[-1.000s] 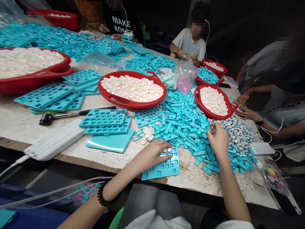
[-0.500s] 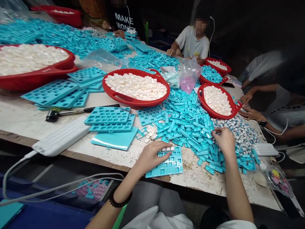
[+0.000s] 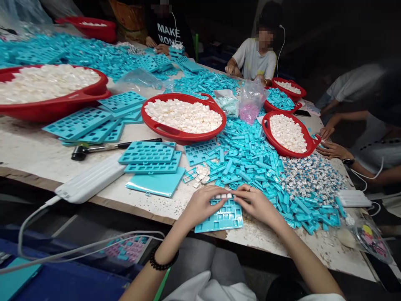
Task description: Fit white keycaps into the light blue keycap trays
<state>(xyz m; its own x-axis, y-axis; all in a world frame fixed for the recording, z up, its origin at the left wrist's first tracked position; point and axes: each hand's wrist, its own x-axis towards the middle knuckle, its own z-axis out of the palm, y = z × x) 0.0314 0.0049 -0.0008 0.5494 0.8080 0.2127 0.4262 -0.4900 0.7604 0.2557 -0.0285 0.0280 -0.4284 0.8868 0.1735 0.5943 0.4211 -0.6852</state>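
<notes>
Though shallow, tubs (image 3: 175,135) of white pieces (image 3: 183,117)

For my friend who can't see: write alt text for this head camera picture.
The left hand and right hand touch small white pieces on a teal tray on a speckled table, beside a teal heap. Red tubs of white pieces stand beyond, with people around the table.

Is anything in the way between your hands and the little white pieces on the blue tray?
No, nothing visible is in the way. The left hand and right hand are right at the white pieces on the blue tray. The loose blue pieces lie off to the right, not between them.
</notes>
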